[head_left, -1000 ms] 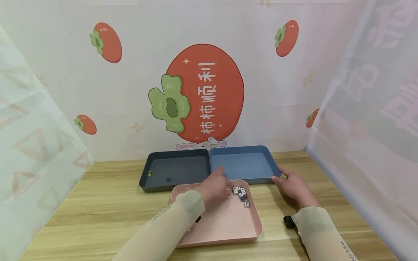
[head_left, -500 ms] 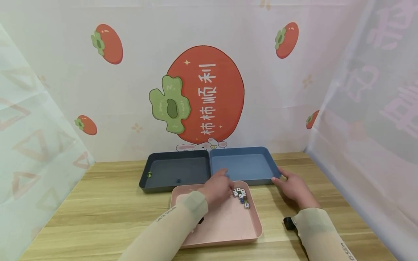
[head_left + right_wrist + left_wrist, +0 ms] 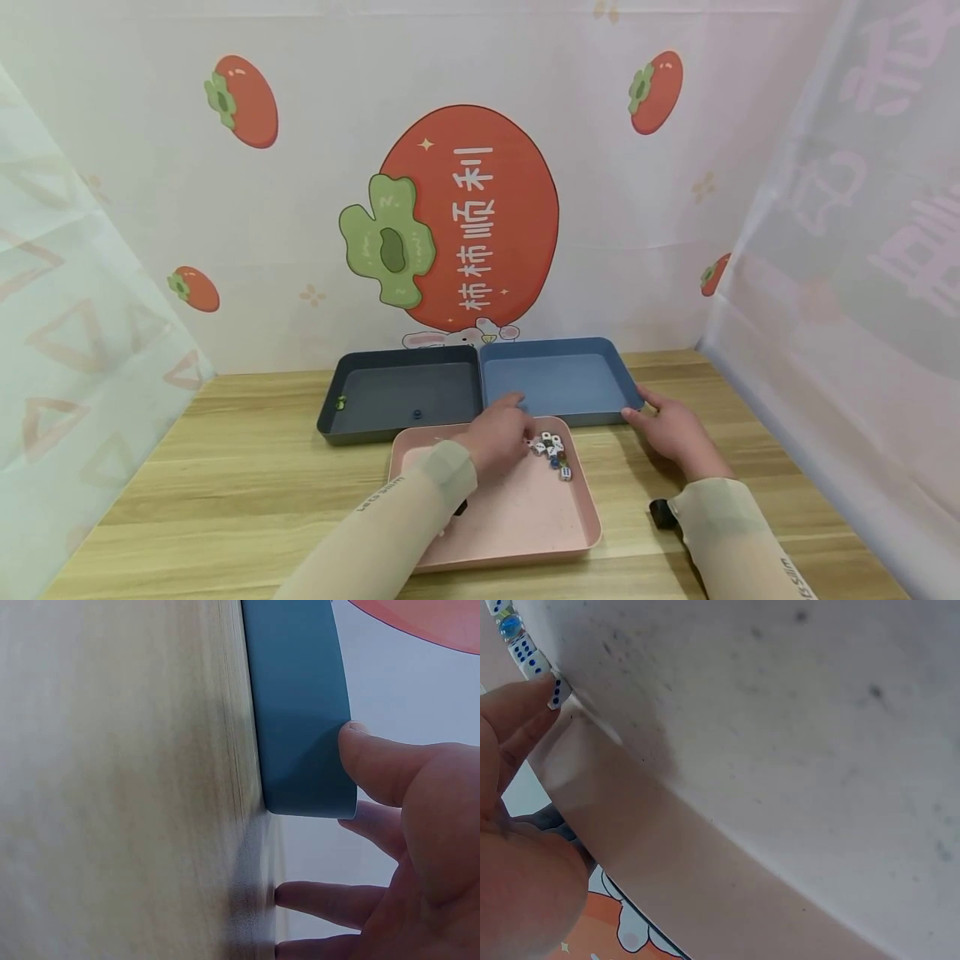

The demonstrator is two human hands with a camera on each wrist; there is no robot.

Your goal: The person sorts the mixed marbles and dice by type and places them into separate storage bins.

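My left hand (image 3: 498, 435) reaches into the pink tray (image 3: 517, 533), fingertips at its far-right corner. In the left wrist view, its fingers pinch a white die (image 3: 559, 691) beside the tray wall. Several more white dice (image 3: 551, 446) cluster there, with a blue bead (image 3: 510, 628) among them. My right hand (image 3: 673, 429) grips the near-right corner of the blue tray (image 3: 558, 375). Its thumb (image 3: 375, 761) lies at the rim, with a finger around the corner. Left of the blue tray, a dark grey tray (image 3: 412, 383) holds a blue bead (image 3: 417, 413) and a yellow-green bead (image 3: 341, 402).
The trays stand on a wooden table (image 3: 225, 500), the blue and dark grey ones side by side behind the pink one. A white backdrop (image 3: 300, 167) printed with persimmons rises behind, and sheets hang at both sides. A black object (image 3: 662, 514) sits at my right cuff.
The blue bead in the dark grey tray has rolled right. My left fingers have shifted slightly among the dice, whose cluster has moved a little. The right hand keeps its place.
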